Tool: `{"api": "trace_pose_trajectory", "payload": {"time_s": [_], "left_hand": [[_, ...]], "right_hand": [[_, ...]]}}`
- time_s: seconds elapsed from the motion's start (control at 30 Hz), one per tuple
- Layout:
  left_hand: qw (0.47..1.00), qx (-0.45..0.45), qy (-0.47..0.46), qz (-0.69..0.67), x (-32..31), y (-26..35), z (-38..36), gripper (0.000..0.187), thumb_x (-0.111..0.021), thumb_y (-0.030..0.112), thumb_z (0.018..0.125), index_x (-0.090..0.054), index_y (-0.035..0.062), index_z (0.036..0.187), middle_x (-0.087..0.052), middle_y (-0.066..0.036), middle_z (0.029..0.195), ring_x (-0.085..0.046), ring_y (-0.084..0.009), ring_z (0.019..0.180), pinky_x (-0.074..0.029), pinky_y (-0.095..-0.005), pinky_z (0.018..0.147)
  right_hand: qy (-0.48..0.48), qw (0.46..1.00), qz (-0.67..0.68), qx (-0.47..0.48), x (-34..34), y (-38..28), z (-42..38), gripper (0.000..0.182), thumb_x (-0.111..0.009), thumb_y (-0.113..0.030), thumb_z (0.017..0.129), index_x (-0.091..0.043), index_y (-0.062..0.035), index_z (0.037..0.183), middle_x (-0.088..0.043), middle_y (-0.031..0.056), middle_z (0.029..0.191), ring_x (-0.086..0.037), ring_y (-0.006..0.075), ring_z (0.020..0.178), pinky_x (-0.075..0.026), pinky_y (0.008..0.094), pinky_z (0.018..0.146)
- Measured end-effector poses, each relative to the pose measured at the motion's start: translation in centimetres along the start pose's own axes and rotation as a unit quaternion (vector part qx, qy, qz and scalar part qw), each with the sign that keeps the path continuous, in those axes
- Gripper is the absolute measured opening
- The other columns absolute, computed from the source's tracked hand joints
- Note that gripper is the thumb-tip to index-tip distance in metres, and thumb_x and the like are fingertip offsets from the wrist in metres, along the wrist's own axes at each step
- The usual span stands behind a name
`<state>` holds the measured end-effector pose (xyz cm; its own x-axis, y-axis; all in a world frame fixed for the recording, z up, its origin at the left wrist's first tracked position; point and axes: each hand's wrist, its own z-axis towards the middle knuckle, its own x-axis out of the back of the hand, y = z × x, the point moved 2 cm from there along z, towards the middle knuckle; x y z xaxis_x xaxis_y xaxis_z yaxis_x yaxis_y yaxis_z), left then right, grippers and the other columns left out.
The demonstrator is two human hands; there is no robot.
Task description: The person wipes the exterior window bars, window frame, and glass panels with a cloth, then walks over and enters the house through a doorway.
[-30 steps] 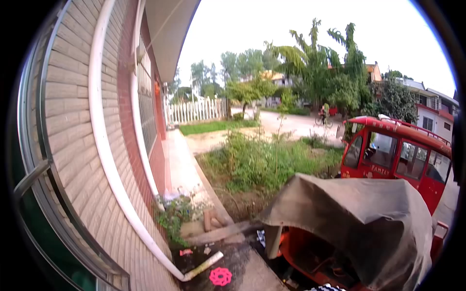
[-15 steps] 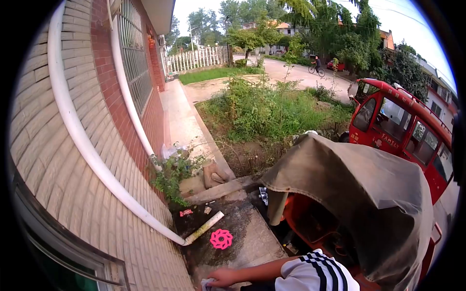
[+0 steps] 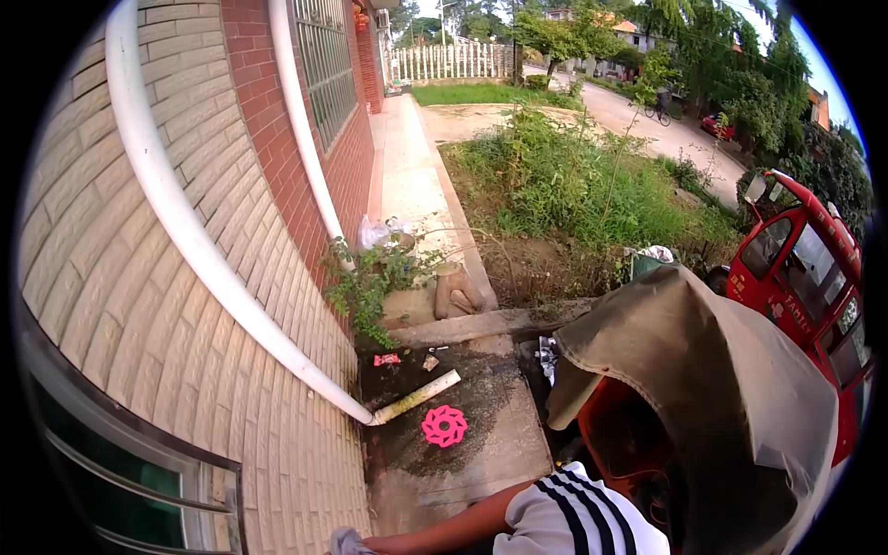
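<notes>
At the bottom edge, my right hand (image 3: 374, 545) is only partly in view, at the end of a bare forearm that comes out of a white sleeve with black stripes (image 3: 578, 518). Its fingers are closed on a bunched grey cloth (image 3: 346, 541), close to the brick wall. My left hand is outside the frame. Beyond the forearm, a pink pinwheel-shaped ring (image 3: 445, 426) lies flat on the damp concrete, beside the pale end piece of a drainpipe (image 3: 418, 398).
A beige brick wall (image 3: 213, 305) with a white pipe (image 3: 203, 245) stands at left. A brown cover (image 3: 684, 342) drapes over a red vehicle at right. Farther back are a step (image 3: 509, 324), plants (image 3: 555, 176), a red cab (image 3: 795, 287) and a cyclist (image 3: 662, 104).
The view has swung right to left, so the wall fills more of it and the scene sits farther right. My right hand and the grey cloth have moved lower left, to the frame's edge.
</notes>
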<state>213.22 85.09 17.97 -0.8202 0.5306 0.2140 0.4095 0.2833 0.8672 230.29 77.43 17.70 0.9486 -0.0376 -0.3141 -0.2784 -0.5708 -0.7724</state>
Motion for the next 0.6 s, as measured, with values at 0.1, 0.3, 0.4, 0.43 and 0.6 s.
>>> {"api": "trace_pose_trajectory", "payload": {"time_s": [0.1, 0.3, 0.4, 0.43, 0.6], "left_hand": [[0.965, -0.020, -0.021, 0.260, 2.5, 6.1, -1.1, 0.051, -0.057, 0.024, 0.094, -0.040, -0.0044, 0.132, -0.058, -0.013, 0.108, -0.057, -0.0200, 0.088, -0.049, -0.0339, 0.073], [0.930, -0.217, 0.004, 0.297, 7.3, 18.0, -4.0, 0.069, -0.074, 0.025, 0.078, -0.044, -0.0016, 0.134, -0.051, -0.024, 0.126, -0.055, -0.0370, 0.114, -0.046, -0.0384, 0.097], [0.877, -0.373, 0.133, 0.273, 10.4, 22.5, -5.6, 0.071, -0.076, 0.023, 0.076, -0.044, -0.0010, 0.134, -0.045, -0.023, 0.132, -0.051, -0.0377, 0.118, -0.044, -0.0395, 0.100], [0.848, -0.423, 0.179, 0.265, 11.7, 24.5, -6.9, 0.073, -0.077, 0.022, 0.074, -0.043, -0.0008, 0.134, -0.043, -0.023, 0.134, -0.049, -0.0380, 0.120, -0.043, -0.0401, 0.101], [0.608, -0.530, 0.514, 0.292, 21.3, 29.0, -12.9, 0.070, -0.071, 0.009, 0.068, -0.042, 0.0013, 0.131, -0.037, -0.023, 0.139, -0.037, -0.0400, 0.127, -0.031, -0.0463, 0.106]], "right_hand": [[-0.143, 0.876, 0.425, -0.178, -4.4, -2.0, 0.9, 0.028, -0.060, -0.031, 0.091, -0.063, -0.0047, 0.101, -0.062, 0.0065, 0.078, -0.058, 0.0203, 0.060, -0.051, 0.0345, 0.063], [-0.407, 0.822, 0.393, 0.069, -5.0, -8.2, 9.1, 0.048, -0.034, -0.031, 0.097, -0.051, -0.0022, 0.131, -0.059, 0.0147, 0.128, -0.058, 0.0303, 0.117, -0.043, 0.0444, 0.104], [-0.285, 0.859, 0.353, 0.238, -9.3, -17.2, 7.2, 0.048, -0.032, -0.031, 0.096, -0.047, -0.0042, 0.133, -0.057, 0.0133, 0.129, -0.056, 0.0310, 0.119, -0.043, 0.0451, 0.103], [-0.278, 0.840, 0.380, 0.271, -10.5, -19.9, 6.3, 0.046, -0.034, -0.031, 0.097, -0.047, -0.0053, 0.133, -0.057, 0.0120, 0.128, -0.055, 0.0304, 0.119, -0.043, 0.0446, 0.103], [-0.257, 0.733, 0.323, 0.541, -16.1, -35.8, 2.4, 0.038, -0.039, -0.035, 0.100, -0.051, -0.0094, 0.125, -0.058, 0.0083, 0.120, -0.056, 0.0274, 0.114, -0.045, 0.0436, 0.100]]}}
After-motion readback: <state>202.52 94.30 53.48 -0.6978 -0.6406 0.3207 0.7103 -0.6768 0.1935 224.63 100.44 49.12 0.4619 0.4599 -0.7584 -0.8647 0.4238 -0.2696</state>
